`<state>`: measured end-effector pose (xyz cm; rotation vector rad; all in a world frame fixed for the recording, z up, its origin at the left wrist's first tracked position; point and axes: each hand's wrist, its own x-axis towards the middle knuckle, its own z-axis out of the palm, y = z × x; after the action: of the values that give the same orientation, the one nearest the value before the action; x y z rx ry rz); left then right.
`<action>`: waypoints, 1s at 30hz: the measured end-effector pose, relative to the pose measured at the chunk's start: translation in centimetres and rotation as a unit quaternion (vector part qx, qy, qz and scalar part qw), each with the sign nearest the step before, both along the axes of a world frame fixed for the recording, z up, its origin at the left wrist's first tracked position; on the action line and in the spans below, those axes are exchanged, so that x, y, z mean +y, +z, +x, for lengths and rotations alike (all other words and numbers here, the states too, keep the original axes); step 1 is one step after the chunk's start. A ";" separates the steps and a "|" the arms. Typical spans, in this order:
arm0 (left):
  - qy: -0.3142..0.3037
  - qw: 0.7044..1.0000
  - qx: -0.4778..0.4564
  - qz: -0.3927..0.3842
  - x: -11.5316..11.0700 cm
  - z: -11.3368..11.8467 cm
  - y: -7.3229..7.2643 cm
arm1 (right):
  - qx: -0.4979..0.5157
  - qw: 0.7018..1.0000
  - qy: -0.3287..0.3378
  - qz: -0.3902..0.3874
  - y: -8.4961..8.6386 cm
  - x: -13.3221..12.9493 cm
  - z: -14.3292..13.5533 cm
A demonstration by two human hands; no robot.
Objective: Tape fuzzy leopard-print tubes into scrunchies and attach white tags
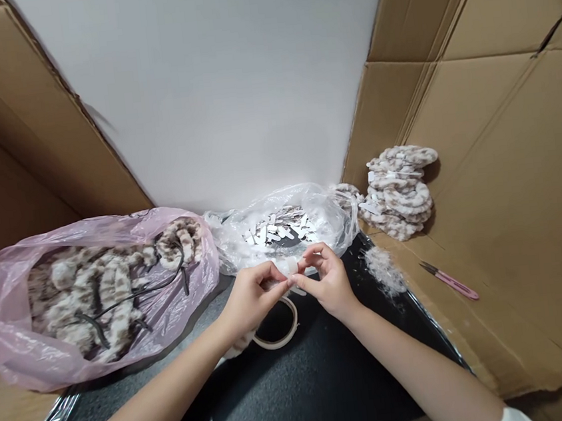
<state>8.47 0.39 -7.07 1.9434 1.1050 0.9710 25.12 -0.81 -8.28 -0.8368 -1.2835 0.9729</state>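
My left hand (257,293) and my right hand (329,282) meet over the dark table, thumbs and fingertips pinched together. Between them is a small whitish, semi-clear piece (288,265); whether it is tape or a tag I cannot tell. A thin roll of masking tape (293,330) lies flat just below my hands. Under my left wrist a bit of furry white-and-brown material (240,346) shows, mostly hidden. Just beyond my hands, a clear plastic bag (230,253) lies open with many white tags (273,228) in it.
On the left a pink plastic bag (172,326) holds furry spotted pieces (113,288) and black cords (139,292). Furry bands (403,197) are stacked at the right against cardboard (505,147). Loose fluff (385,270) and pink thread snips (450,281) lie nearby.
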 end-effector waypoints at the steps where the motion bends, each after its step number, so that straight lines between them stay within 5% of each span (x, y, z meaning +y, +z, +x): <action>1: 0.008 1.000 -0.017 -0.014 0.1 0.0 0.0 | -0.011 1.000 -0.010 0.016 -0.1 -0.1 0.0; 11: -0.003 0.945 -0.224 -0.237 0.4 0.4 0.8 | -0.130 0.981 -0.038 0.139 -0.9 -0.4 0.4; 22: -0.003 0.910 -0.258 -0.325 0.1 0.1 1.8 | -0.213 0.954 -0.057 0.203 -1.0 -0.4 1.1; 30: -0.027 0.898 -0.260 -0.354 0.7 -0.2 0.7 | -0.230 0.958 -0.046 0.167 -1.2 -0.5 1.2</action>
<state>8.26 1.05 -6.37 1.0365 0.9029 0.8269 26.34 -1.33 -9.48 -0.8725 -1.7326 0.4741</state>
